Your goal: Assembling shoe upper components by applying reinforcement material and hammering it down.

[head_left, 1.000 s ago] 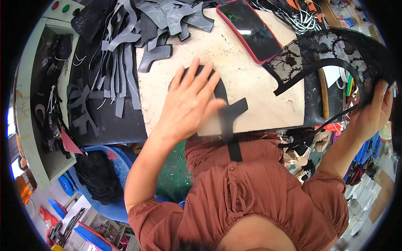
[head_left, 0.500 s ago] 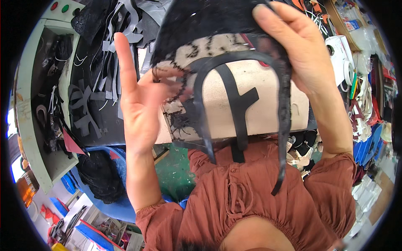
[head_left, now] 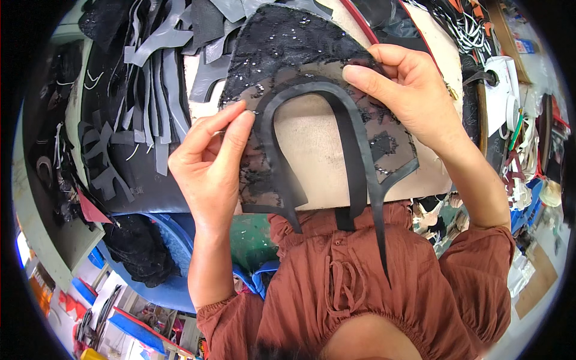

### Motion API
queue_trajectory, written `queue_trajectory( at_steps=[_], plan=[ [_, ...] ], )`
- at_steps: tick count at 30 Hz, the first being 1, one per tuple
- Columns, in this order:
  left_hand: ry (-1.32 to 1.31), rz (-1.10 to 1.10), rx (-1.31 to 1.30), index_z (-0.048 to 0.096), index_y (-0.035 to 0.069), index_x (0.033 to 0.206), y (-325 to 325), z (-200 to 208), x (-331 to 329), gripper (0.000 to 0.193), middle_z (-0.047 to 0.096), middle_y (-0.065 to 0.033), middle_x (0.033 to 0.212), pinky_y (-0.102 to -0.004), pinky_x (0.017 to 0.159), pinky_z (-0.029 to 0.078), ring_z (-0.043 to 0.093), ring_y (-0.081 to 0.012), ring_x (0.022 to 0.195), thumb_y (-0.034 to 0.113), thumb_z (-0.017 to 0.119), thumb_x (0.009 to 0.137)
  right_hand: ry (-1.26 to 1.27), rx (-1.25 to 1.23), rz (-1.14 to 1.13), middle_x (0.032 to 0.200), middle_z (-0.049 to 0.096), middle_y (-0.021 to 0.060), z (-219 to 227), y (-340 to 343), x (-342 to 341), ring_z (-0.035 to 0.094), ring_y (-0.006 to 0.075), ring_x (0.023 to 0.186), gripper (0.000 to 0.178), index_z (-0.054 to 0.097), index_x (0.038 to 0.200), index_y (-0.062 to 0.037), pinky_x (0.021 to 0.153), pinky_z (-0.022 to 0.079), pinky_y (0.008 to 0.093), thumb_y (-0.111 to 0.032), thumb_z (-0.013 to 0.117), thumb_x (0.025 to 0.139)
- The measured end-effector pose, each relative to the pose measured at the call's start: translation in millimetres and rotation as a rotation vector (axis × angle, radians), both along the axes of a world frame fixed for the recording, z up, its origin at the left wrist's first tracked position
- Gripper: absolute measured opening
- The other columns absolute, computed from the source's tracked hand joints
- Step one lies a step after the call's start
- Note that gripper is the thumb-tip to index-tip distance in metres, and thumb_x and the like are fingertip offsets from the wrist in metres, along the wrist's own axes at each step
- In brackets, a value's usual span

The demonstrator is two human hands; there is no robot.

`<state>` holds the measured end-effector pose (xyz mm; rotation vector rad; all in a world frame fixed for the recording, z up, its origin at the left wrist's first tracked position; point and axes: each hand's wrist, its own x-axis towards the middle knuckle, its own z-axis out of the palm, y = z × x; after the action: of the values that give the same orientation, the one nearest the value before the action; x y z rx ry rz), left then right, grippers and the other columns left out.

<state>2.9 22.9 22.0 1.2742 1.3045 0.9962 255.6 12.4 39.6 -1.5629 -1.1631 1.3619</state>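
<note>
Head view: nearest the camera, a rust-brown gathered blouse point(head_left: 372, 300) fills the lower middle, and the long tails of a black U-shaped strip of cut leather-like material point(head_left: 354, 162) hang down over it. Just beyond, that strip is seen laid against a piece of sheer black lace fabric with small sequins point(head_left: 288, 48), and both are held up off the beige padded work board point(head_left: 312, 162) that shows through and below them. The left hand point(head_left: 210, 168) is closed in a pinch, thumb and forefinger together on the left edge of the lace and the strip's left leg. The right hand point(head_left: 408, 96) is likewise closed, its fingertips gripping the lace at the top right of the strip's curve.

The strip appears already placed on the lace, its arch following the fabric; whether it is bonded cannot be told. The lace still extends well past the strip, so fixing and trimming are judged to remain.

Farther off to the left, a heap of grey and black cut strips point(head_left: 150, 78) lies across the bench.
</note>
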Motion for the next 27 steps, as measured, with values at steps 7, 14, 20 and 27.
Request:
queue_trajectory(
  at_steps=[7, 14, 20, 27],
  plan=[
    [0.124, -0.007, -0.013, 0.074, -0.003, 0.107, 8.3, -8.1, 1.5, 0.026, 0.059, 0.0052, 0.084, -0.0142, 0.057, 0.030, 0.043, 0.0029, 0.066, -0.002, 0.079, 0.081, -0.364, 0.151, 0.019, 0.062, 0.059, 0.0096, -17.9, 8.4, -0.8, 0.054, 0.0074, 0.060, 0.030, 0.067, 0.083, 0.0060, 0.054, 0.043, 0.0296, -0.023, 0.074, 0.086],
    [0.219, 0.007, 0.069, 0.075, -0.002, 0.104, 4.2, -18.3, 5.1, 0.024, 0.061, 0.0039, 0.081, -0.0155, 0.055, 0.027, 0.040, 0.0020, 0.064, 0.000, 0.080, 0.081, -0.466, 0.194, 0.007, 0.062, 0.058, 0.0162, -21.6, 10.2, -4.4, 0.056, 0.0188, 0.055, 0.030, 0.066, 0.083, 0.0046, 0.056, 0.045, 0.0346, -0.025, 0.075, 0.083],
    [0.291, 0.021, 0.094, 0.076, 0.001, 0.102, 1.0, -20.7, 6.0, 0.024, 0.060, 0.0040, 0.079, -0.0168, 0.052, 0.025, 0.037, 0.0010, 0.061, 0.002, 0.082, 0.079, -0.572, 0.202, 0.046, 0.065, 0.059, 0.0204, -19.7, 10.4, -6.0, 0.061, 0.0317, 0.058, 0.030, 0.066, 0.082, 0.0033, 0.056, 0.047, 0.0383, -0.025, 0.075, 0.082],
    [0.335, 0.017, 0.137, 0.077, 0.002, 0.101, 0.5, -24.3, 4.5, 0.023, 0.058, 0.0051, 0.077, -0.0177, 0.052, 0.024, 0.034, 0.0004, 0.060, 0.003, 0.082, 0.079, -0.690, 0.174, 0.131, 0.070, 0.062, 0.0001, -15.9, 9.4, -7.3, 0.048, 0.0036, 0.063, 0.023, 0.069, 0.096, 0.0007, 0.056, 0.039, 0.0230, -0.019, 0.077, 0.087]
  ],
)
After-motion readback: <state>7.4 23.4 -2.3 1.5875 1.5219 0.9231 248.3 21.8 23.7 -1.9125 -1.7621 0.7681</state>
